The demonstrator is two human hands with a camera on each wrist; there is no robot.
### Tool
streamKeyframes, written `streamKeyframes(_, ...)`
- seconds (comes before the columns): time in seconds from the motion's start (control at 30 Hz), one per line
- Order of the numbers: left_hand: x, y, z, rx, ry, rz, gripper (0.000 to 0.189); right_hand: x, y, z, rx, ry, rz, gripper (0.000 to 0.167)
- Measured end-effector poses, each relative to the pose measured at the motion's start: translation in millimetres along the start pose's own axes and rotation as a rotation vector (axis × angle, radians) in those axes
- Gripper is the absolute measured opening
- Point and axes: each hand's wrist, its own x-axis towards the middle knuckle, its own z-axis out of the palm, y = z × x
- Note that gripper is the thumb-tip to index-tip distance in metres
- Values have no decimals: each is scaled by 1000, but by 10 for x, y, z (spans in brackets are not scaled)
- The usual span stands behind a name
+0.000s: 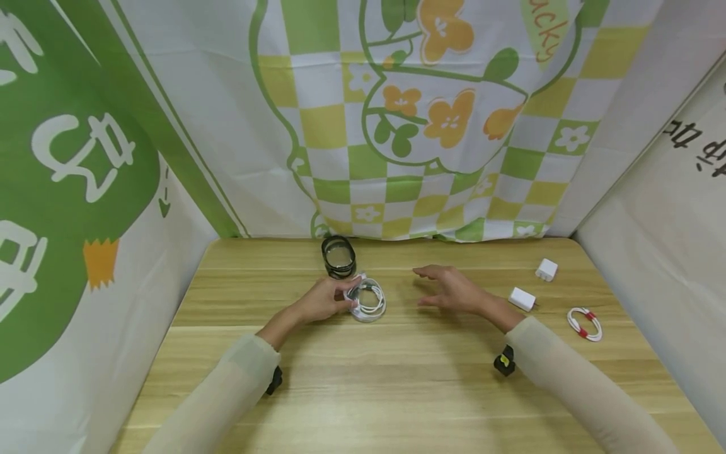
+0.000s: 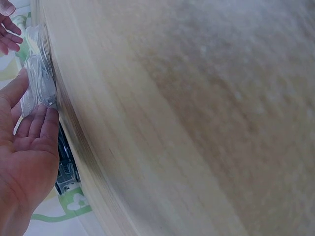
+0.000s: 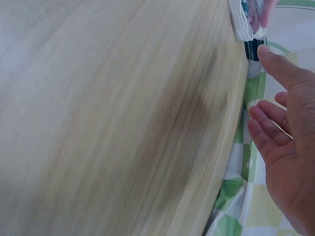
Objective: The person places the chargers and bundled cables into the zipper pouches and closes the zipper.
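In the head view a coiled white cable [image 1: 371, 299], which seems to be in clear plastic, is at the middle of the table. My left hand [image 1: 324, 299] pinches its left side between thumb and fingers. The left wrist view shows the same coiled cable [image 2: 37, 73] at the fingertips of that hand [image 2: 32, 157]. To the right, apart from the coil, my right hand [image 1: 454, 290] is over the table with fingers spread and nothing held. Its palm and loose fingers show in the right wrist view [image 3: 290, 128]. Behind the left hand lies a coiled black cable [image 1: 339, 257].
On the right of the wooden table [image 1: 363, 391] are two white charger plugs [image 1: 547, 270] and a coiled white cable with red bands [image 1: 585, 324]. A patterned cloth [image 1: 397, 189] hangs at the table's back edge, with more cloth on both sides.
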Motion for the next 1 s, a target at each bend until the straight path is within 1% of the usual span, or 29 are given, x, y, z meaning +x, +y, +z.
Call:
streamKeyframes(0.2,-3,-9,7,-32,-4,-1,59,-64,49,-55,-7,-3,25,70)
streamKeyframes(0.4,-7,-7,8,-12,-1,1,60,-115,82,-121,-4,-18,54,70)
streamKeyframes(0.53,-5,6,8,-9,-5,1,60,-148,90,-168,-8,-13,59,70)
streamKeyframes(0.77,-5,-6,12,-7,3,-1,60,-202,149,-246,-42,-8,88,71)
streamKeyframes(1.0,6,3,3,-13,-4,6,60,-269,183,-354,-76,-8,95,72)
